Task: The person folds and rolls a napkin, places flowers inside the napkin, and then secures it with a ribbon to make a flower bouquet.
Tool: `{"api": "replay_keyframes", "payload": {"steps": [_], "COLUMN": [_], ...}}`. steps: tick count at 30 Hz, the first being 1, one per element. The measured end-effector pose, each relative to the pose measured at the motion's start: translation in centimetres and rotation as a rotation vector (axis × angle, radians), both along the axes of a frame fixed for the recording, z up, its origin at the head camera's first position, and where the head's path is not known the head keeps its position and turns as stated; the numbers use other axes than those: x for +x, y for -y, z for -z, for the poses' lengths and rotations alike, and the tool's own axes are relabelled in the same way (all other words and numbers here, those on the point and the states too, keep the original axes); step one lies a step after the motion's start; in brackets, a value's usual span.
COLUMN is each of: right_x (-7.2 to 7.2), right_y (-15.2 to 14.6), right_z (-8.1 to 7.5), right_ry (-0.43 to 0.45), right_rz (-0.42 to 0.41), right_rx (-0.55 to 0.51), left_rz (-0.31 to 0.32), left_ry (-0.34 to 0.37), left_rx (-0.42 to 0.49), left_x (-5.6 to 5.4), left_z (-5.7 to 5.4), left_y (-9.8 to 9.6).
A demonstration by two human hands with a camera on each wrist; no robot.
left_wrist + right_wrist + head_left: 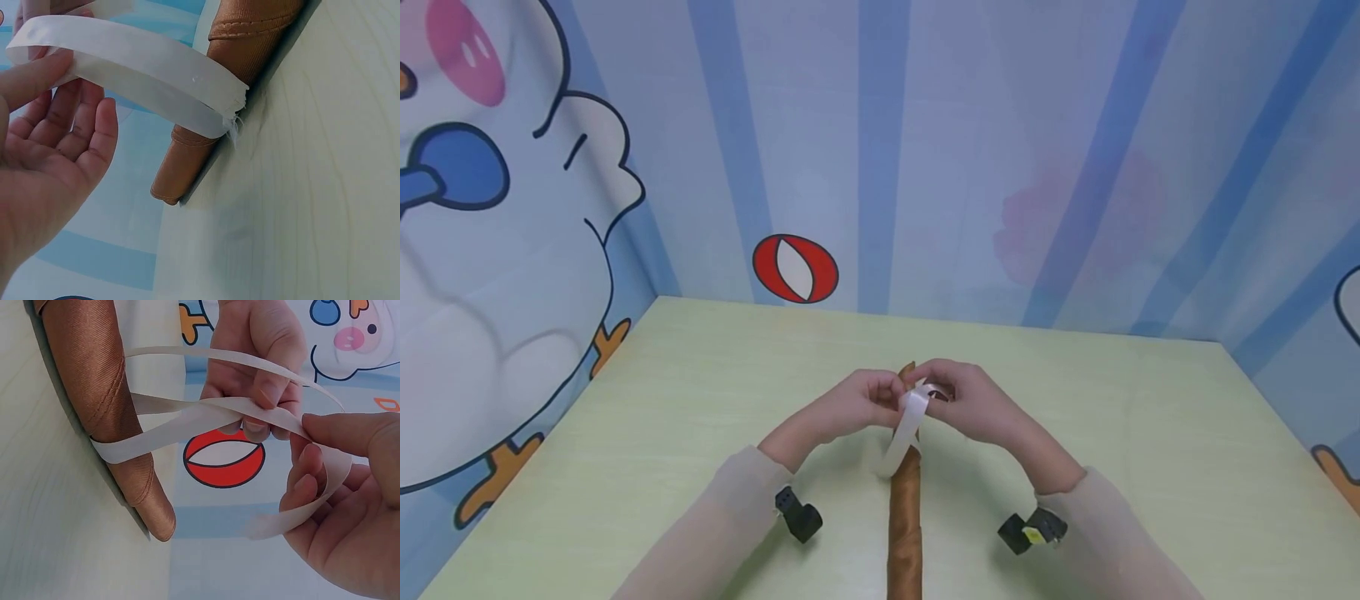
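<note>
A long brown rolled fabric bundle (905,525) lies on the table, pointing away from me. Round its far part goes a white ribbon (912,417), seen close up as a band (131,449) across the brown cloth in the right wrist view. My left hand (874,398) pinches the ribbon between thumb and fingers above the bundle. From the other side my right hand (973,404) pinches it too, with a loose tail curling past its fingers. In the left wrist view a ribbon loop (144,56) arches from the fingers to the bundle, and frayed threads show at one ribbon end.
The pale table (737,350) ends at a blue striped backdrop (955,167) with cartoon figures. A small black camera sits on each wrist, the left one (799,515) and the right one (1033,530), near the sleeves.
</note>
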State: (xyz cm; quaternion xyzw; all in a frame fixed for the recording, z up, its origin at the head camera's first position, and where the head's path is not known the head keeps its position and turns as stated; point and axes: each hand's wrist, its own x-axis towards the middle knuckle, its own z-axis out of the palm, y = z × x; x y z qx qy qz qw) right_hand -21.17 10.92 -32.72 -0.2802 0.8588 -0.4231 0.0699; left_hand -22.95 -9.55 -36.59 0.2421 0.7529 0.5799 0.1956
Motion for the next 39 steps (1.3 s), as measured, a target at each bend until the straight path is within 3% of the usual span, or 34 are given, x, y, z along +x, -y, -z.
{"api": "replay_keyframes", "payload": {"steps": [4, 11, 18, 33, 39], "right_x": [-0.1, -0.1, -0.2, -0.5, -0.6], "right_y": [-0.2, -0.5, -0.4, -0.3, -0.2], "right_z": [0.1, 0.4, 1.1, 2.6, 3.3], "right_ry": [-0.024, -0.030, 0.045, 0.136, 0.155], "right_rz": [0.011, 0.013, 0.072, 0.080, 0.127], "right_rx": [0.006, -0.002, 0.001, -0.059, -0.043], "left_rz": [-0.006, -0.081, -0.147, -0.187, -0.194], "left_ry": [-0.011, -0.035, -0.051, -0.064, -0.080], "left_rx": [0.017, 0.010, -0.004, 0.003, 0.002], "left_x": [0.0, -0.1, 0.0, 0.2, 0.2], "left_z": [0.1, 0.4, 0.3, -0.3, -0.3], "left_y": [-0.1, -0.3, -0.6, -1.0, -1.1]}}
